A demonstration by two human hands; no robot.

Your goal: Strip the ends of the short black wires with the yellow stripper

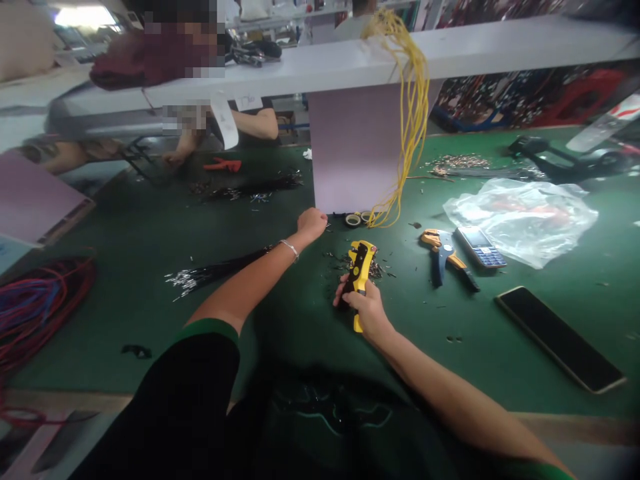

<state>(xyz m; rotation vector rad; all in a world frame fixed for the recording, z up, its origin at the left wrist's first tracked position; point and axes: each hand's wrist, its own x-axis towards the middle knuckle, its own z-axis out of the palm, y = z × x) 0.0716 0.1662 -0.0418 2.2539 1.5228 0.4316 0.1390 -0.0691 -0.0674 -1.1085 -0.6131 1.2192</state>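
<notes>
My right hand [371,308] is wrapped round the handles of a yellow and black wire stripper [361,267], its head pointing away from me. Beneath and beside the tool's head lies a scatter of small cut wire bits [379,267]. My left hand [313,225] is closed at the end of my outstretched arm, near the foot of the pale upright panel [357,150]. Whatever its fingers may hold is hidden or too small to name. Behind my left forearm a bundle of black wires [220,268] with bare silvery ends rests on the green table.
To the right lie a blue and orange wire stripper [445,257], a keypad phone [480,247], a smartphone [560,339] and a clear plastic bag [525,213]. Yellow wires [413,100] hang from the white shelf [280,75]. Coiled red and blue wires [40,303] sit left. Other people work opposite.
</notes>
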